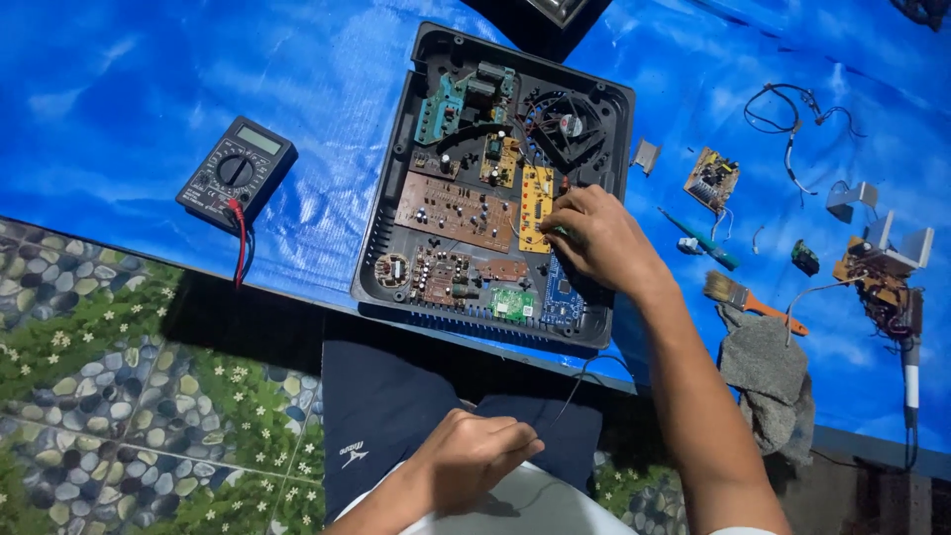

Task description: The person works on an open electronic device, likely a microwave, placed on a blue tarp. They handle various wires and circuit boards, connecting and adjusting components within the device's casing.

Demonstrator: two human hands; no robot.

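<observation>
Right hand (pixel 594 238) down inside open black casing (pixel 396 198) at blue tarp's near edge, fingers curled onto yellow circuit board (pixel 536 203). Left hand (pixel 474 458) loosely fisted on lap, pinching thin wire (pixel 575 386).

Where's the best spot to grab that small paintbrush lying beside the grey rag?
Grip the paintbrush by its orange handle, coming from above. It lies flat on the blue sheet, bristles toward the open case, and the handle end rests against the grey rag.

Multimeter (pixel 236 174) left of open casing (pixel 388 260), paintbrush (pixel 750 298) right.
</observation>
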